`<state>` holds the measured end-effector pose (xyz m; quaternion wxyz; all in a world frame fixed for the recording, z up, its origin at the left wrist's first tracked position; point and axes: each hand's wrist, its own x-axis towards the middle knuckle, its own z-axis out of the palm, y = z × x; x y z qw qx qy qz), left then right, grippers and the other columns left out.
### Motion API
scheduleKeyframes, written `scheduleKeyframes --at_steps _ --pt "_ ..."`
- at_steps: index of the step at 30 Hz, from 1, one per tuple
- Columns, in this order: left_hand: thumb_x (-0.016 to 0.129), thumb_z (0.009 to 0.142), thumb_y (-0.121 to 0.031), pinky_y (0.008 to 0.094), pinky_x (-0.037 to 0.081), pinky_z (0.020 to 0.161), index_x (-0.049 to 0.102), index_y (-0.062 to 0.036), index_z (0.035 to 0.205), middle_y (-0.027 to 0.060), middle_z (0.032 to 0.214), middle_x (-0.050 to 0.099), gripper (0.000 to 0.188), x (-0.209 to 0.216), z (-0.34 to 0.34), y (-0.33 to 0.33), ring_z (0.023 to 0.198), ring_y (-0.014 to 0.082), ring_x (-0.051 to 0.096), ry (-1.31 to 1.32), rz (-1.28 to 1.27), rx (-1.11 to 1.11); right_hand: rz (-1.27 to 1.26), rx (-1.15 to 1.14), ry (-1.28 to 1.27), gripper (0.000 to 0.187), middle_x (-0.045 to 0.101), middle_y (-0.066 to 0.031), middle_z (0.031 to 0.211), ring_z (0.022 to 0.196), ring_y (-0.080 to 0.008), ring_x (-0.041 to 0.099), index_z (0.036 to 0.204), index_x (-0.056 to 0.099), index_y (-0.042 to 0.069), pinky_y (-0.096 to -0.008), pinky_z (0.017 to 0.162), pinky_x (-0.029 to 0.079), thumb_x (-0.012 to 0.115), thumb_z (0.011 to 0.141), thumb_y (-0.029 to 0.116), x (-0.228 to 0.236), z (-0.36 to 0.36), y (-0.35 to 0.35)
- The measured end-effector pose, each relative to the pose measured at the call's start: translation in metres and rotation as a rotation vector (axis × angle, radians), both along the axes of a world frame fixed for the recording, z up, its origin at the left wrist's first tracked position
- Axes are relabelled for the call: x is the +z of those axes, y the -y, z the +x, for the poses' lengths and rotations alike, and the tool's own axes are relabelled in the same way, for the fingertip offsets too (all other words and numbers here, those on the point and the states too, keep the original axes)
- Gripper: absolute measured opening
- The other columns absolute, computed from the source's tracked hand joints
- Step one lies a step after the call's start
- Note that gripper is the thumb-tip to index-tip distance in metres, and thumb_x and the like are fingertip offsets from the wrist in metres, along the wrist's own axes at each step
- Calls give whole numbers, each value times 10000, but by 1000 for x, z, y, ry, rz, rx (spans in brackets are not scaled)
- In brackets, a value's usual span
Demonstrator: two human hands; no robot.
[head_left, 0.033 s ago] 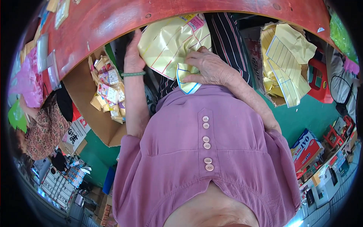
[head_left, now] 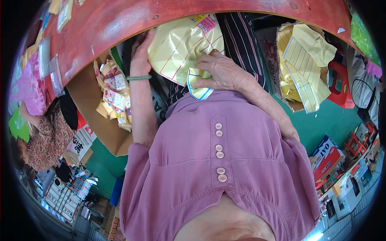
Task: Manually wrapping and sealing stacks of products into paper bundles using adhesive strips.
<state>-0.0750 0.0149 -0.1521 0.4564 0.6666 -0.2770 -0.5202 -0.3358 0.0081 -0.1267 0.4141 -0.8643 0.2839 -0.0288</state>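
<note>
Pale-yellow sheet: located at the front edge of the red table, above my lap; surface creased and marked with ruled lines; pink and yellow printed patches sit at its far edge. My right hand is closed on the near side of the sheet; fingers are bent over the gathered folds, and creases run into the grip; 1 blue-bordered flap projects below these fingers, and I cannot tell whether it belongs to the same sheet. My left hand stands upright at the sheet's left edge; its fingertips are shaded, so I cannot tell how far it is open or whether it has hold of the edge; 1 green bracelet encircles that wrist. Left of my left forearm: 1 cardboard box containing small flat packs. Right of the striped trousers: 1 carton with crumpled yellow paper overhanging its rim; 1 red plastic object is just beside it. My purple shirt shows 6 buttons.
</note>
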Motion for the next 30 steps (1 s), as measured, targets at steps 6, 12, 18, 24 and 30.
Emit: scheduleKeyframes --at_steps 6,12,18,24,30 --pt "539 813 -641 411 460 930 474 -101 1337 169 1214 605 755 7 0 36 1106 348 584 1267 223 -590 22 20 56 538 596 -89 1024 962 -324 510 1036 643 43 -394 874 457 648 799 526 -3 0 -2" --pt "745 792 -343 327 495 861 589 -36 1221 95 1109 667 550 -1 -35 39 992 182 638 226 132 -582 79 50 3 498 607 -67 1001 979 -308 495 1028 668 68 -379 891 450 635 815 518 2 -1 -4" --pt "753 772 -130 279 519 726 647 8 1081 64 976 679 354 -4 -46 29 816 143 658 -253 173 -236 104 64 37 499 622 -56 1028 961 -304 499 1016 676 70 -378 890 454 646 806 521 -1 -4 -2" --pt "690 724 -16 296 539 720 636 29 1060 98 955 677 344 -1 -63 21 787 194 668 -344 234 -80 159 21 148 478 645 -59 932 942 -300 510 974 682 71 -369 860 462 663 792 513 -3 -6 -2" --pt "644 695 17 349 553 726 613 23 1075 92 950 667 382 -14 -77 18 795 224 664 -368 145 97 180 19 155 450 642 -59 845 908 -295 519 891 679 70 -370 818 473 676 780 506 -2 -7 1"
